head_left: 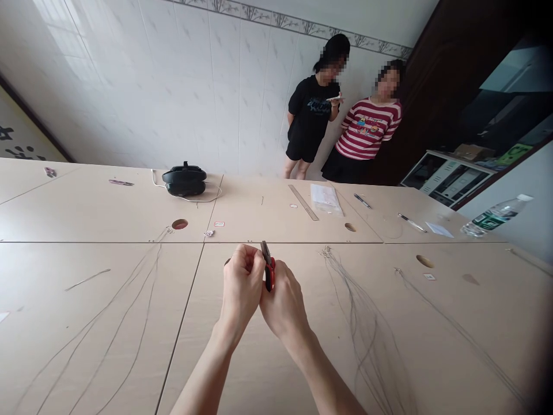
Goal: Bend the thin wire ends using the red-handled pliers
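My right hand (283,297) is wrapped round red-and-black-handled pliers (269,271), whose dark metal jaws point up and away from me. Right beside it, my left hand (243,274) is closed in a pinch close to the jaws. What its fingers hold is too small or hidden to make out. To the right of my hands lies a bundle of thin grey cords (352,300) with small metal bits at the far end. Several more thin cords (125,311) fan out on the left part of the table.
Farther back lie a black case (185,180) with a white cable, a ruler (303,203), a plastic packet (325,199) and pens (362,201). A water bottle (496,216) stands at the right. Round holes (180,224) pierce the tabletop. Two people (313,109) stand by the wall.
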Demonstrator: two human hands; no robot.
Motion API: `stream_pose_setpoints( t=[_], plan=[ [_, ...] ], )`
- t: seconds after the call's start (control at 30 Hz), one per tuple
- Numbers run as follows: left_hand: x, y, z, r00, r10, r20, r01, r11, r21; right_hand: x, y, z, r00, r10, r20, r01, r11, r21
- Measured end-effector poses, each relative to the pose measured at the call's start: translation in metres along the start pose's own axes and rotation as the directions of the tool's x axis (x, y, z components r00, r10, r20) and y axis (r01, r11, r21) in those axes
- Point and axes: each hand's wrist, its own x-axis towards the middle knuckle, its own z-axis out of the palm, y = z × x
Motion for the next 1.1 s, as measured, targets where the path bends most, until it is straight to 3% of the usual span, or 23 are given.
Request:
stream_pose_setpoints(
  t=[0.27, 0.5, 1.1],
  plan=[
    [-0.0003, -0.0022, 0.0017, 1.000, 0.004, -0.016, -0.004, 1.000, 0.008, 0.0019, 0.0000, -0.0004, 0.997, 0.054, 0.053, -0.055, 0.998, 0.023],
    [-0.0003, -0.0023, 0.0035, 1.000, -0.017, 0.002, 0.017, 0.999, -0.040, 0.0007, -0.0004, -0.0019, 0.998, 0.046, 0.033, -0.047, 0.999, 0.015],
    [0.0024, -0.0056, 0.0003, 0.998, 0.044, 0.035, -0.047, 0.997, 0.064, 0.0047, 0.0083, -0.0017, 0.999, 0.038, 0.014, -0.039, 0.996, 0.077]
  ],
)
